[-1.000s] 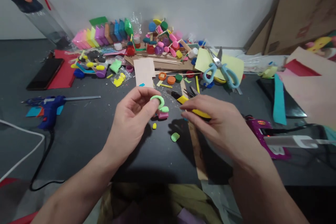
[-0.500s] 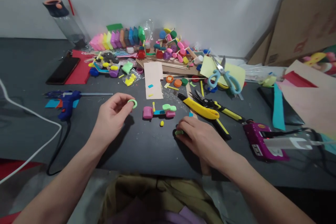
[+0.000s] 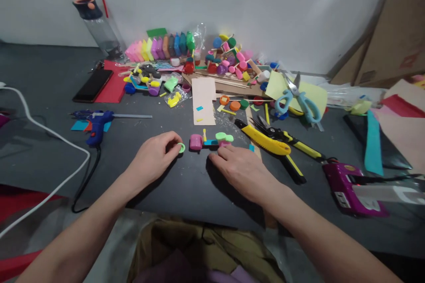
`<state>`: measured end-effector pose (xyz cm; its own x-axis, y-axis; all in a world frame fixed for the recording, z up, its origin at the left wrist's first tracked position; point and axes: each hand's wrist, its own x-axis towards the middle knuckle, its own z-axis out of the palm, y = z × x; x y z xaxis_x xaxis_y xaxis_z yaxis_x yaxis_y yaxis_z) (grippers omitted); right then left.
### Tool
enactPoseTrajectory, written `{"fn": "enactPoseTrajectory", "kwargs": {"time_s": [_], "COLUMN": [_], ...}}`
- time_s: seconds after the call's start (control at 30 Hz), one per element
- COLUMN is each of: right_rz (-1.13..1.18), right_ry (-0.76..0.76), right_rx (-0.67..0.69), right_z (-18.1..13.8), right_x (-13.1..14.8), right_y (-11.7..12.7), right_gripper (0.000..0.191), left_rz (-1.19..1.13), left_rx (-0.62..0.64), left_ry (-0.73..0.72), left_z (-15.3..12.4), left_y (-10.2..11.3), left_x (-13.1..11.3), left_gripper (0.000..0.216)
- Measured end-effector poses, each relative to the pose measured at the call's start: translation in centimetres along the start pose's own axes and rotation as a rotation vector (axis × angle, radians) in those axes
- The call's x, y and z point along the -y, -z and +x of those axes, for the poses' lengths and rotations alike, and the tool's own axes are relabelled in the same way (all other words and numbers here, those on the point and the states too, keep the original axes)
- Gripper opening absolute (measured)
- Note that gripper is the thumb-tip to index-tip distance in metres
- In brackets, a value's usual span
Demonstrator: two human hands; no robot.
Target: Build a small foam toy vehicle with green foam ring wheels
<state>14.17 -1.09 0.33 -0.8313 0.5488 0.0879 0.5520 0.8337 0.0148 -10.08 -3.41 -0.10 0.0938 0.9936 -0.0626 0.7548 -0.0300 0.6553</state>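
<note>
Between the thumb and forefinger of my left hand (image 3: 156, 157) is a light green clay ring (image 3: 181, 147), held just left of a small model vehicle (image 3: 210, 143). The model has pink wheels, a blue base, a yellow upright and light green rounded pieces on top. My right hand (image 3: 237, 166) is at the model's front right, its fingers pressed together low over the table. What they hold, if anything, is hidden. The hand covers part of the model's right wheel.
A yellow cutter knife (image 3: 264, 138) and black-yellow pliers (image 3: 288, 141) lie to the right. The blue glue gun (image 3: 97, 127) lies at left, its cord curving forward. Light blue scissors (image 3: 295, 97), a cardboard strip (image 3: 203, 101) and clay packs (image 3: 159, 47) are farther back.
My right hand has moved left and forward to the model, and the small yellow piece there no longer shows. My left hand with the ring has come closer to the model.
</note>
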Motion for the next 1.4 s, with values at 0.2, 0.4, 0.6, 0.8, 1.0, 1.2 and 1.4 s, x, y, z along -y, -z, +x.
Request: {"fn": "enactPoseTrajectory", "kwargs": {"time_s": [0.2,0.4,0.6,0.8,1.0,1.2,1.4], "right_rz": [0.139,0.505,1.377,1.733,1.712,1.359,1.423], "right_ry": [-0.014,-0.134,-0.460,-0.515,-0.502,-0.433,-0.495], "right_rx": [-0.108,-0.241,-0.249,-0.201,-0.317,-0.434,-0.421], "right_z": [-0.2,-0.8,-0.8,-0.7,-0.9,-1.4,-1.5], "right_x": [-0.7,-0.8,-0.7,-0.4,0.0,0.0,0.2], "right_y": [-1.0,-0.6,-0.1,0.2,0.1,-0.1,-0.3], "right_gripper": [0.024,0.009,0.006,0.018,0.016,0.004,0.005], "left_rz": [0.134,0.183,0.116,-0.085,-0.123,-0.133,-0.193], "left_rx": [-0.018,0.001,-0.362,-0.210,-0.256,-0.275,-0.295], "left_ry": [-0.066,-0.078,-0.143,-0.439,-0.491,-0.476,-0.449], "left_z": [1.0,1.6,-0.1,-1.6,-1.0,-1.1,-0.7], "left_y": [0.0,-0.3,0.1,-2.0,-4.2,-4.8,-5.2], "left_x": [1.0,1.6,0.0,-4.5,-5.8,-5.6,-6.0], "left_gripper": [0.023,0.026,0.019,0.025,0.008,0.008,0.015]}}
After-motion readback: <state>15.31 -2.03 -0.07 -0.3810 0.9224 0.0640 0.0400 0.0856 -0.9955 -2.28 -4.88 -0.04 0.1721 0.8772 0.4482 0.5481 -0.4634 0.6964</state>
